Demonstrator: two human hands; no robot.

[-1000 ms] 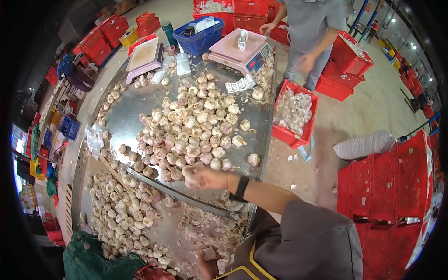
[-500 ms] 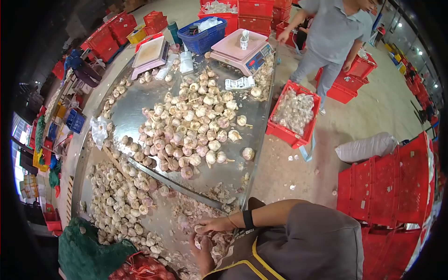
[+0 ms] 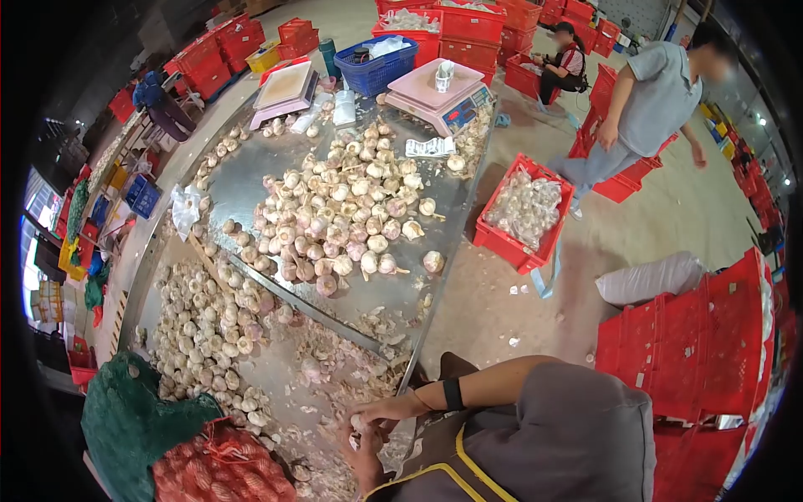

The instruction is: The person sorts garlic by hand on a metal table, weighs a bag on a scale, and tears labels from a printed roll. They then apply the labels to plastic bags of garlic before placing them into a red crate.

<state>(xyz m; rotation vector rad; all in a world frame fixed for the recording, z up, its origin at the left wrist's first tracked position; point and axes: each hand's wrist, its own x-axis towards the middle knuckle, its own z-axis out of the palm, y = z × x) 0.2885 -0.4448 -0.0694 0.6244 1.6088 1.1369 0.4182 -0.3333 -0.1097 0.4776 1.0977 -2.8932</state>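
Both hands meet low in the view, close to the person's chest, over the near edge of the steel table (image 3: 242,180). The right hand (image 3: 391,410), a black band on its wrist, has its fingers pinched together on a garlic bulb (image 3: 359,422) that is pale, round and papery. The left hand (image 3: 361,458) sits just under the bulb and touches it, but the grey sleeve and the yellow-edged apron cover most of it, so I cannot tell whether its fingers are closed.

Around the hands lies a litter of loose skins (image 3: 351,368), thin, flaky and pinkish white. Past a raised metal strip, the dull, scuffed sheet carries a big heap of garlic (image 3: 335,217), knobbly bulbs with purple streaks and dry stalks. A second heap (image 3: 209,322) fills the lower tray to the left.

At the bottom left a green mesh sack (image 3: 130,422) and a red net bag (image 3: 222,468) of bulbs are cut off by the picture's dark rim. A pink scale (image 3: 431,84) stands at the table's far end, its display too small to read. A red plastic crate (image 3: 510,243) of clear bags sits on the floor beside the table — a co-worker (image 3: 657,100) in grey stands well beyond it.
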